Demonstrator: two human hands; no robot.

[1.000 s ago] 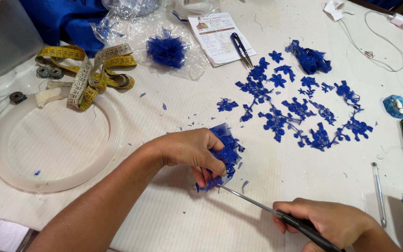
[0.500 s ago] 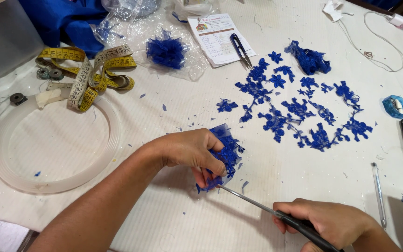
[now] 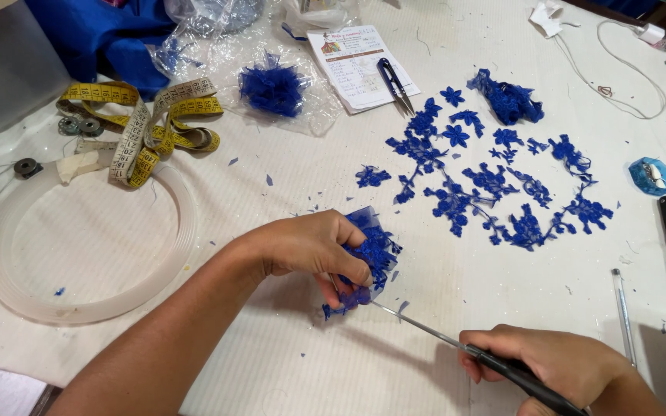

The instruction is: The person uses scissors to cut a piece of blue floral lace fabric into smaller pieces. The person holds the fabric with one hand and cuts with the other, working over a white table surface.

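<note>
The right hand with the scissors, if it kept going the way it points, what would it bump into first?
The right hand aims its scissors up-left. First in that line is the blue lace piece pinched by the left hand; the blade tips already seem to reach it.

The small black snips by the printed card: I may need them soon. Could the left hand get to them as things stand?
Probably not at once: the left hand is pinching blue lace. The table toward the snips holds only small scraps.
</note>
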